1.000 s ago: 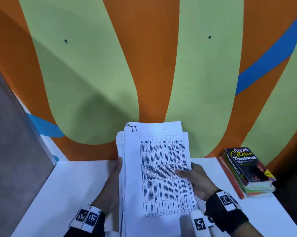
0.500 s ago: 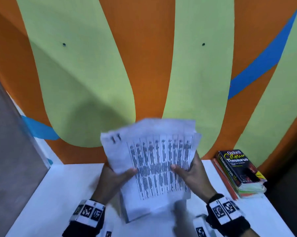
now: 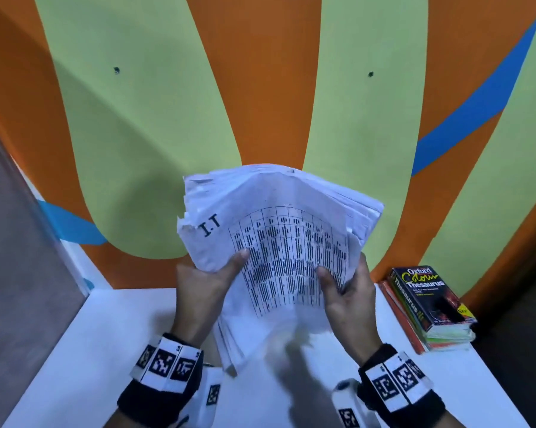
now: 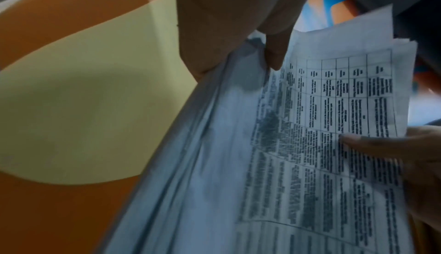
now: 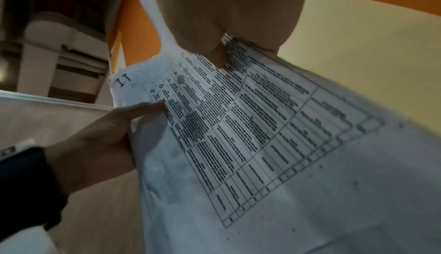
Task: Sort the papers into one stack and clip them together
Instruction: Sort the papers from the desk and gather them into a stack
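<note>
A thick stack of white papers (image 3: 279, 242) is held up above the white table (image 3: 99, 329), its top sheet printed with a table and marked "I.T". The far edge curves over and the sheets fan out. My left hand (image 3: 211, 279) grips the stack's left side, thumb on the top sheet. My right hand (image 3: 343, 288) grips the right side, thumb pressed on the print. The left wrist view shows the papers (image 4: 286, 145) edge-on below my left thumb (image 4: 274, 58). The right wrist view shows the top sheet (image 5: 262, 135) with my left hand (image 5: 107, 135) at its side. No clip is visible.
A pile of books (image 3: 430, 307), a black Oxford thesaurus on top, lies at the table's back right against the orange and green wall (image 3: 260, 88). The table's left edge drops to a grey floor (image 3: 19, 242).
The stack was upright with its lower edge down near the table; it has been lifted and tilted leftwards, and its far edge now bends over. Both hands moved up the stack's sides.
</note>
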